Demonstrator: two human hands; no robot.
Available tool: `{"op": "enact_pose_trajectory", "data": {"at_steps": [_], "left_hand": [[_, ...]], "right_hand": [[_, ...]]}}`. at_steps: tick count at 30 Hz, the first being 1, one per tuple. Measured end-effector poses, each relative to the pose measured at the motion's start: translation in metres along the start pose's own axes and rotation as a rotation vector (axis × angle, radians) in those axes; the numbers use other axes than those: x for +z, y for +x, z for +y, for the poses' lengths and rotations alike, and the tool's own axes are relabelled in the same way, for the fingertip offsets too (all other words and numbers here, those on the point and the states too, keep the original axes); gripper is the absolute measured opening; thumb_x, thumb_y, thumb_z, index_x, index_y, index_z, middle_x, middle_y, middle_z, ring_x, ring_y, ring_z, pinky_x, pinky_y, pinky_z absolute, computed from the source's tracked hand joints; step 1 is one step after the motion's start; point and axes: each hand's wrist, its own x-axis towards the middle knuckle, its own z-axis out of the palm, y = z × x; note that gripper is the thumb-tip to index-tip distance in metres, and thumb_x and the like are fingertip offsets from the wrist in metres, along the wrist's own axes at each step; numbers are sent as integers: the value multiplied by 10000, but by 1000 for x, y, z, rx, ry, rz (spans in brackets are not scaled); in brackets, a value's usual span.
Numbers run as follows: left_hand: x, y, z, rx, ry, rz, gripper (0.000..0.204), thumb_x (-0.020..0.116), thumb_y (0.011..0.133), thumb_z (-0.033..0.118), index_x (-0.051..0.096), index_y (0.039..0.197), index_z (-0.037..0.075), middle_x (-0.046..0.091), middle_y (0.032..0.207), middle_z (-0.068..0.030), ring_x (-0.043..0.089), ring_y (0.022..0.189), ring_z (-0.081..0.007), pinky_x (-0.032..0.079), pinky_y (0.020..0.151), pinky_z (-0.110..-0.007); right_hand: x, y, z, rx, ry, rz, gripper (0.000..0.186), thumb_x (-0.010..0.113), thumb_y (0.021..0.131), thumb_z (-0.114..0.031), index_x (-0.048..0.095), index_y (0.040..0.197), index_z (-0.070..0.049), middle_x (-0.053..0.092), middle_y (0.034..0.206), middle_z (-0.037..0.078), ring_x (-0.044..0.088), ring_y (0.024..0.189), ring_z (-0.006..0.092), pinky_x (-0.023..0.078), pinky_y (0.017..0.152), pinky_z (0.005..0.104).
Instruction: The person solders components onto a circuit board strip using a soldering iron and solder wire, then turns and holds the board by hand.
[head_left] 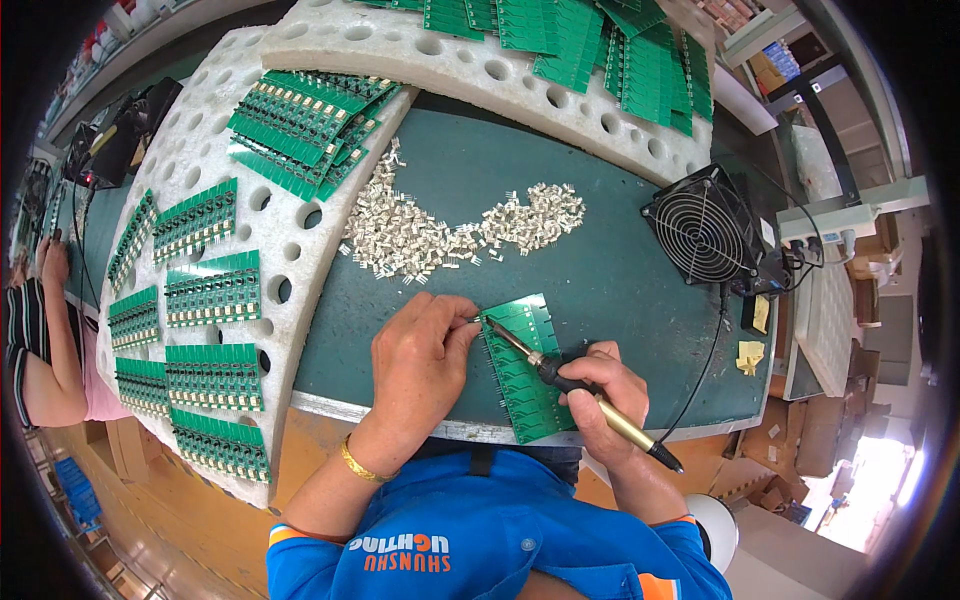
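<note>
A green circuit board panel (522, 395) lies on the dark green bench top in front of me, with pins along its left edge. My right hand (612, 400) is closed around a soldering iron (627, 428) with a gold and black handle. The iron's tip rests at or just over the panel's upper left corner. Beside that corner, my left hand (425, 345) pinches thumb and forefinger together at the panel's edge; what sits between the fingertips is too small to make out. Beyond both hands spreads a loose heap of small white connectors (405, 235).
White foam with holes (310, 255) on the left carries several populated green boards (213, 290). A second foam strip (500, 70) at the back holds green panels (640, 70). A black fan (703, 225) with a cable and a yellow sponge (750, 357) stand right. A co-worker's arm (62, 330) shows far left.
</note>
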Motion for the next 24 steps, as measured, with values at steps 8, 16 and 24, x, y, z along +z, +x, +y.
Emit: {"op": "enact_pose_trajectory", "data": {"at_steps": [8, 16, 24], "left_hand": [[1, 0, -1, 3, 5, -5, 186, 741, 782, -60, 675, 939, 14, 635, 793, -87, 617, 632, -163, 498, 584, -292], [2, 2, 0, 21, 14, -8, 202, 747, 774, -56, 678, 948, 19, 638, 783, -84, 623, 637, -163, 503, 583, -288], [0, -1, -1, 6, -23, 2, 186, 744, 788, -53, 678, 950, 12, 636, 789, -90, 624, 640, -168, 501, 587, -290]], "right_hand": [[6, 1, 0, -193, -92, -4, 272, 695, 923, -280, 658, 996, -20, 656, 707, 75, 569, 554, 204, 431, 708, 375], [5, 2, -3, -242, -146, -26, 239, 706, 905, -244, 649, 1013, -39, 640, 682, 60, 571, 545, 200, 410, 670, 371], [2, 1, -5, -254, -167, -19, 211, 708, 880, -184, 649, 1007, -26, 621, 661, 61, 565, 538, 206, 402, 661, 370]]}}
